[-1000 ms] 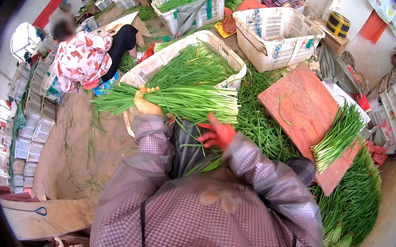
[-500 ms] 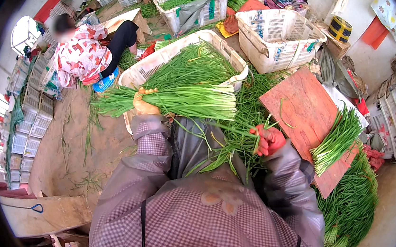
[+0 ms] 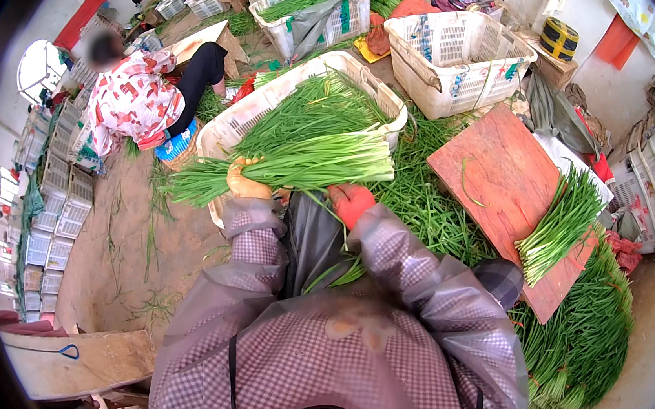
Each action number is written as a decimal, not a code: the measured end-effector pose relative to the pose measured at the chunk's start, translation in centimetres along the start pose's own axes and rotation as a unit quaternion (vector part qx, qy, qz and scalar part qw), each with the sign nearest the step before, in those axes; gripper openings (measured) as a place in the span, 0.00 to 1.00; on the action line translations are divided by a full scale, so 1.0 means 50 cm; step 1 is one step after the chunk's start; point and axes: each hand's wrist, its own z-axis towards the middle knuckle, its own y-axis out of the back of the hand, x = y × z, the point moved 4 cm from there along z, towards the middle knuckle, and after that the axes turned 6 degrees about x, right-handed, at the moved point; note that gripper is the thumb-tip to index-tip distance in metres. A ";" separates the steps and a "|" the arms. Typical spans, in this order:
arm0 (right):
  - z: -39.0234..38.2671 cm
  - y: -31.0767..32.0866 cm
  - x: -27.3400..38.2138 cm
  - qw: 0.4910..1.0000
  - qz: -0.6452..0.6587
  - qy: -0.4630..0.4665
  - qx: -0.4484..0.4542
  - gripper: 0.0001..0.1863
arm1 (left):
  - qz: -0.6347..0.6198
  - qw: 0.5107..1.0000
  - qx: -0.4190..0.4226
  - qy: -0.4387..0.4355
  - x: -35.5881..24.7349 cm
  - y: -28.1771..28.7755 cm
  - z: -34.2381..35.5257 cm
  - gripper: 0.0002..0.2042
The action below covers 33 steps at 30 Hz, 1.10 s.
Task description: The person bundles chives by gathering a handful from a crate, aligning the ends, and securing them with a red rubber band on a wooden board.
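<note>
My left hand [image 3: 246,182], in a tan glove, grips a thick bundle of long green stalks [image 3: 315,162] held crosswise in front of me. Just under the bundle's near side is my right hand [image 3: 351,201], in a red glove, with its fingers curled around a few loose green stalks that trail down past my sleeve. Behind the bundle stands a white plastic crate [image 3: 285,89] filled with more green stalks.
A red wooden board [image 3: 490,173] lies at my right with a small bunch of greens [image 3: 562,221] on it. Loose greens [image 3: 423,211] cover the ground around it. An empty white crate [image 3: 459,54] stands behind. A seated person [image 3: 136,101] in a patterned top works at far left.
My right hand moved out to the pile of greens on the right, then came back under the bundle. My left hand has kept hold of the bundle.
</note>
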 end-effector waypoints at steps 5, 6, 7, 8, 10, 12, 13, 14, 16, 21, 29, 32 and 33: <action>-0.111 0.063 0.087 0.976 0.041 0.095 0.192 0.11 | -0.034 0.998 0.030 0.043 -0.001 0.042 0.028 0.02; -0.144 0.091 0.101 0.967 0.029 0.090 0.236 0.12 | -0.036 0.997 0.037 0.051 -0.003 0.045 0.029 0.02; -0.178 0.107 0.092 0.939 0.177 -0.067 0.288 0.13 | -0.019 1.000 0.001 0.025 -0.015 0.054 0.025 0.02; -0.206 0.146 0.080 0.938 0.133 -0.078 0.311 0.14 | -0.006 1.000 -0.026 0.013 0.001 0.034 0.015 0.02; -0.226 0.192 0.014 0.939 -0.077 -0.093 0.322 0.17 | 0.010 0.999 -0.051 -0.002 0.009 0.023 0.007 0.02; -0.222 0.203 -0.020 0.866 -0.412 -0.104 0.263 0.20 | -0.005 0.999 -0.053 0.004 0.008 0.037 0.005 0.03; -0.215 0.201 -0.003 0.878 -0.429 -0.062 0.202 0.23 | 0.006 0.998 -0.059 -0.004 0.006 0.043 0.007 0.02; -0.203 0.190 0.005 0.942 -0.284 -0.069 0.165 0.24 | 0.016 0.998 -0.067 -0.013 0.005 0.052 0.012 0.02; -0.170 0.152 0.042 0.994 0.022 -0.076 0.071 0.28 | 0.019 0.997 -0.068 -0.004 0.015 0.060 0.015 0.02; -0.063 0.093 0.051 0.996 0.043 -0.075 -0.033 0.31 | -0.010 0.996 -0.069 0.053 0.025 0.059 0.010 0.01; 0.005 0.043 0.045 0.998 -0.001 -0.059 -0.024 0.13 | -0.015 0.996 -0.051 0.075 0.033 0.149 0.084 0.02; -0.014 0.039 0.055 0.988 0.129 -0.082 0.018 0.08 | -0.016 0.994 -0.065 0.086 0.044 0.146 0.069 0.01; -0.024 0.050 0.044 0.986 0.147 -0.073 0.031 0.09 | -0.014 0.994 -0.065 0.087 0.049 0.135 0.060 0.02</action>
